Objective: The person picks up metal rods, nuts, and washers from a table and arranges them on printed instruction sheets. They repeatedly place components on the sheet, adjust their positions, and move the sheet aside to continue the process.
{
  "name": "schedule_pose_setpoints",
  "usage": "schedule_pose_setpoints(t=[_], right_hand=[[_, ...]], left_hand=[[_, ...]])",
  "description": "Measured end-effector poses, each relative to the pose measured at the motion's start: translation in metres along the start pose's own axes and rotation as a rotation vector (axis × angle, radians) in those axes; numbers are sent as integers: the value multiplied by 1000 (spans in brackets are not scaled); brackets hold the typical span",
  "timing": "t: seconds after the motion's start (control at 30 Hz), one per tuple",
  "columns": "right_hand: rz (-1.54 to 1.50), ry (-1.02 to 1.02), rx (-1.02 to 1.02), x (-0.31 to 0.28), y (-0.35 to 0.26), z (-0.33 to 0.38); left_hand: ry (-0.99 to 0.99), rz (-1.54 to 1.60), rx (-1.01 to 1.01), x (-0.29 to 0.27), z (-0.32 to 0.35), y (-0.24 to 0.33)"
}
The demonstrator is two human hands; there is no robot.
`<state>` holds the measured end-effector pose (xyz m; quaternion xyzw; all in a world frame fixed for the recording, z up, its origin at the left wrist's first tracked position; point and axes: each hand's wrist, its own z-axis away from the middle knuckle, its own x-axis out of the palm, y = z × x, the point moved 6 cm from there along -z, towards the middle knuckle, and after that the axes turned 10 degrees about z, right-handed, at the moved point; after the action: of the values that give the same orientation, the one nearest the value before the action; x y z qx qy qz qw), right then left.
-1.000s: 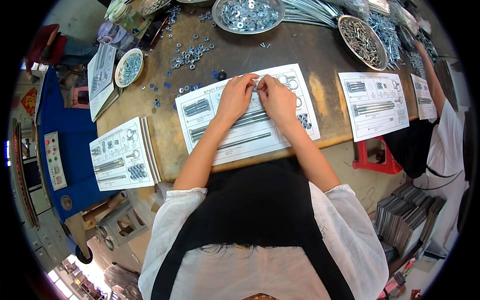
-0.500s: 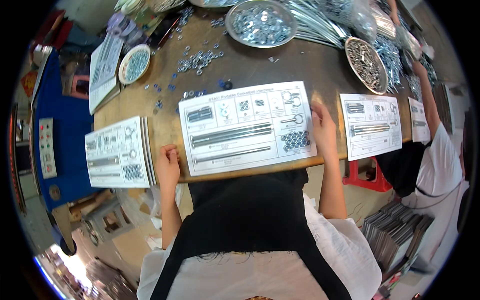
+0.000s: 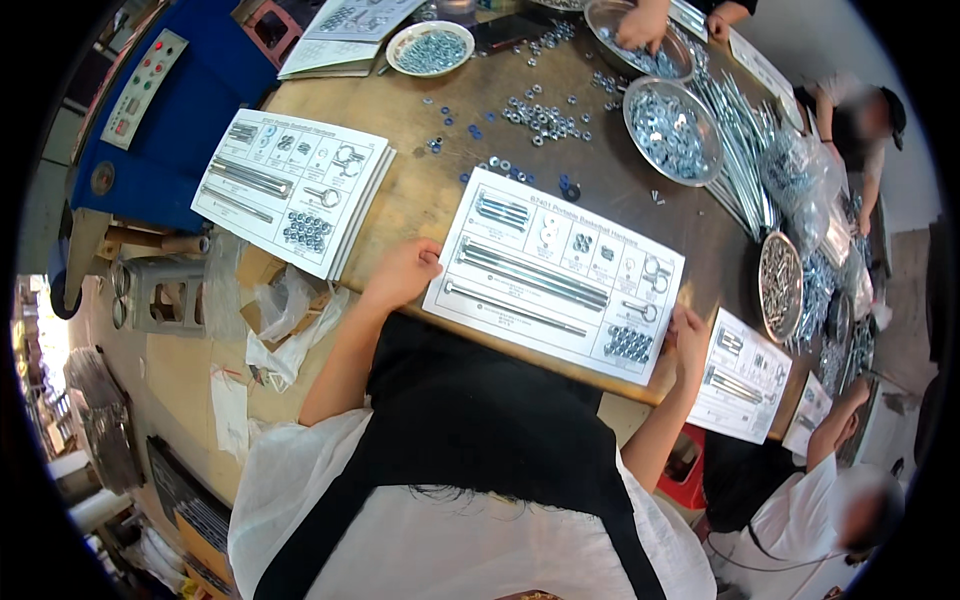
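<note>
A white printed sheet point(image 3: 555, 345) with pictures of bolts, nuts and rings lies in front of me at the table's near edge. My right hand point(image 3: 688, 345) is closed at its right edge, with thumb and fingers on the margin. Against its left edge, my left hand point(image 3: 402, 274) has its fingers curled together. What those fingers pinch, if anything, is hidden. Left of that hand is a stack of similar sheets point(image 3: 345, 165). On the other side, beyond my right hand, another such sheet point(image 3: 722, 412) overhangs the edge.
Loose nuts point(image 3: 545, 120) are scattered behind the sheet. Metal bowls of washers point(image 3: 670, 135) and small bolts point(image 3: 780, 285) stand at far right, near long rods point(image 3: 735, 150). A white dish point(image 3: 430, 48) holds small parts. Co-workers' hands point(image 3: 642, 28) reach in from beyond; a person point(image 3: 800, 510) sits at right.
My view has turned, so the table appears tilted. My left hand has come from beside the sheet to its left edge. The right hand stays at the right edge, its fingers more bent.
</note>
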<state>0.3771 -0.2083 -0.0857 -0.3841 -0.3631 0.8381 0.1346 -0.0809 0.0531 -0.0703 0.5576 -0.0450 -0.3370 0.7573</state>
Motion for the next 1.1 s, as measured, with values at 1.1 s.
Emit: schedule_pose_setpoints(t=[1.1], right_hand=[[-665, -803, -70, 399, -243, 139]], left_hand=[[645, 75, 114, -455, -2, -68]])
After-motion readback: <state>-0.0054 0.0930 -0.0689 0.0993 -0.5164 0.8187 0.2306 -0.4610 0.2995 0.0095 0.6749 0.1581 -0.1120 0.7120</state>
